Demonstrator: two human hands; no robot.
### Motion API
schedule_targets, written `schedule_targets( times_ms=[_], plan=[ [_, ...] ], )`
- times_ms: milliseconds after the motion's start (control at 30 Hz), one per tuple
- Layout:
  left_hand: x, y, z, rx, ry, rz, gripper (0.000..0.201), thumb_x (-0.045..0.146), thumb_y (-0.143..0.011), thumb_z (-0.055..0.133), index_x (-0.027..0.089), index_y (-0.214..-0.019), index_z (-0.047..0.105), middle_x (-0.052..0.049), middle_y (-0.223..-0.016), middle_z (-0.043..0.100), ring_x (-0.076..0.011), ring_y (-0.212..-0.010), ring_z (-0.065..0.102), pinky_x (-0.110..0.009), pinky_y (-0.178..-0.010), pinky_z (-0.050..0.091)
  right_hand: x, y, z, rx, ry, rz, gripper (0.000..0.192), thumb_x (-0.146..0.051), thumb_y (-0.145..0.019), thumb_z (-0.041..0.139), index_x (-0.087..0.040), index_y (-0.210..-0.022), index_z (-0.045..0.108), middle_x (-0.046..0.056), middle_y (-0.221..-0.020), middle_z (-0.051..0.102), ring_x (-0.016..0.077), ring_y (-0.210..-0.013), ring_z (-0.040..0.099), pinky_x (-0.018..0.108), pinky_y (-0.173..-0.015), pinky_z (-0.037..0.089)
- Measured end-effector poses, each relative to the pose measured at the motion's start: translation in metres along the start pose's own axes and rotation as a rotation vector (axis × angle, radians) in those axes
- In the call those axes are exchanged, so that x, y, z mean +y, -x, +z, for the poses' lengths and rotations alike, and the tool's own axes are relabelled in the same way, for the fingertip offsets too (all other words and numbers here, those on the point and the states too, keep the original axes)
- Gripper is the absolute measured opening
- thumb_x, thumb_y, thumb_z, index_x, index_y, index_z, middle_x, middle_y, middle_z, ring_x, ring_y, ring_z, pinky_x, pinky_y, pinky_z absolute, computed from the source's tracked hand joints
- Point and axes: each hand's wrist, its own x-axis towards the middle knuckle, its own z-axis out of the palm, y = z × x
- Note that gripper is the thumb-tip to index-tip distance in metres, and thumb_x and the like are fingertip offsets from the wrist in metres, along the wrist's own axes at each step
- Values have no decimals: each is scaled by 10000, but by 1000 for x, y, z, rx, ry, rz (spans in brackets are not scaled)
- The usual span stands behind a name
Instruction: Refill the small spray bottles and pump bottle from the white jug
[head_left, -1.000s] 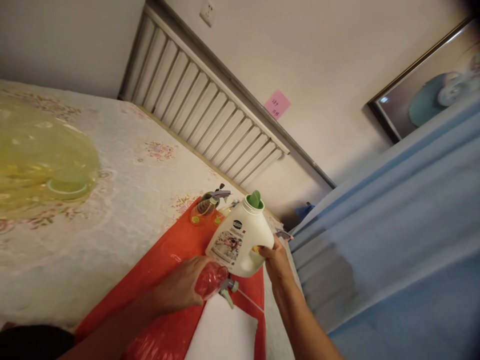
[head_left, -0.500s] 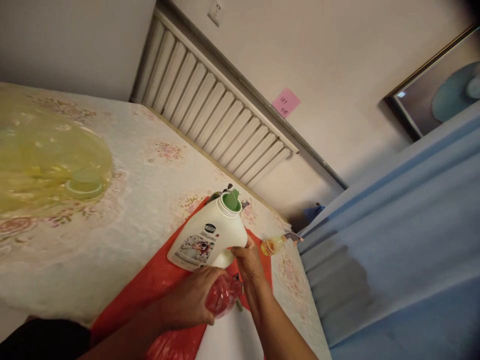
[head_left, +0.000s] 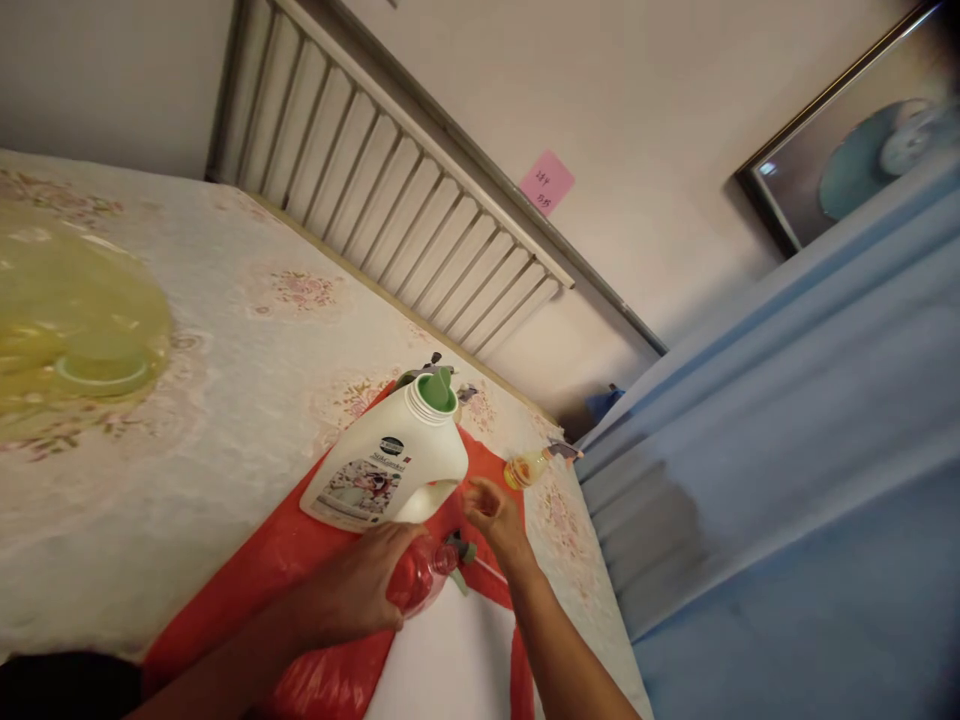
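Note:
My left hand point(head_left: 367, 575) is closed round a clear plastic bottle point(head_left: 421, 578), which is tilted with its uncapped neck to the right. A dark spray head point(head_left: 459, 548) with a thin pale tube lies just beyond that neck. My right hand point(head_left: 496, 515) is off the jug, its fingers loosely curled with a gap between them and nothing visible inside. Close to its fingertips stands a white detergent jug point(head_left: 405, 455), upright and uncapped, with a green pouring spout in its mouth. The jug rests on a red plastic bag point(head_left: 315, 555).
A yellow spray bottle point(head_left: 529, 468) stands right of the jug. White flat material point(head_left: 442, 655) lies in front. A large translucent yellow container point(head_left: 82, 290) occupies the left of the floral tablecloth point(head_left: 247, 400). Behind are a radiator point(head_left: 375, 170) and, rightward, a blue curtain point(head_left: 750, 480).
My right hand has let go of the jug's handle and drawn slightly away. My left hand still holds the clear bottle. The whole view has shifted, so everything appears further left.

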Motion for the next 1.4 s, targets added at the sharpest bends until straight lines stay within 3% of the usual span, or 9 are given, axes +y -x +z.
schedule_targets(
  times_ms=[100,233,500,700,867,1000,1067,1233,1400],
  plan=[
    [4,0,-1,1,-25,-22,679,169,-585,666,316,-1232,520,-22,-1393,542,-309,-1315,456,-414,-1099,374,28,18,-14,65,161,45,183,-249,-677,606,-182,-842,649,-11,-659,632,168,-597,561,299,-603,475],
    [4,-1,-2,-12,-2,-48,733,207,-593,693,275,-1297,499,-51,-1440,510,-334,-1350,422,-418,-1135,345,51,38,-16,102,361,49,181,-150,-644,626,-179,-813,687,27,-751,678,222,-729,603,351,-726,477],
    [9,2,-7,-26,-8,-65,731,211,-595,702,282,-1293,493,-41,-1404,538,-298,-1331,452,-404,-1122,365,60,50,-2,44,511,12,296,-133,-683,635,-213,-950,734,80,-926,710,297,-924,616,386,-854,450],
    [-3,1,-4,3,-9,-44,769,214,-558,733,320,-1284,502,-30,-1384,557,-334,-1313,466,-427,-1109,378,58,43,-8,133,396,25,224,-142,-656,607,-191,-849,711,51,-805,697,264,-784,616,374,-772,459],
    [-5,1,-5,1,18,-58,796,199,-557,733,318,-1306,491,-29,-1406,537,-332,-1327,449,-427,-1111,373,27,33,-26,173,131,6,175,-255,-711,643,-191,-865,693,15,-801,702,199,-721,627,324,-714,503],
    [3,4,-9,-6,23,-70,783,183,-553,727,284,-1296,500,-42,-1380,550,-305,-1319,460,-403,-1099,387,-19,37,-34,203,-119,-52,328,-414,-780,671,-217,-1041,654,22,-928,700,177,-739,667,360,-771,550],
    [6,5,-11,-14,19,-89,789,175,-550,717,275,-1301,497,-45,-1381,550,-298,-1319,461,-401,-1102,383,-46,43,-34,217,-486,-109,387,-399,-716,782,-221,-1038,664,45,-956,706,203,-782,685,399,-789,560],
    [9,7,-13,-18,14,-98,796,156,-546,701,285,-1306,500,-45,-1400,546,-311,-1324,460,-409,-1096,383,-100,58,-21,223,-785,-260,406,-314,-716,825,-254,-1087,673,48,-997,704,202,-875,685,409,-854,557],
    [11,8,-15,-33,13,-81,778,164,-555,691,256,-1303,496,-50,-1401,541,-311,-1323,459,-401,-1101,374,-114,62,5,182,-836,-335,324,-267,-751,801,-273,-1052,681,34,-1020,692,195,-917,673,405,-887,543]
  ],
)
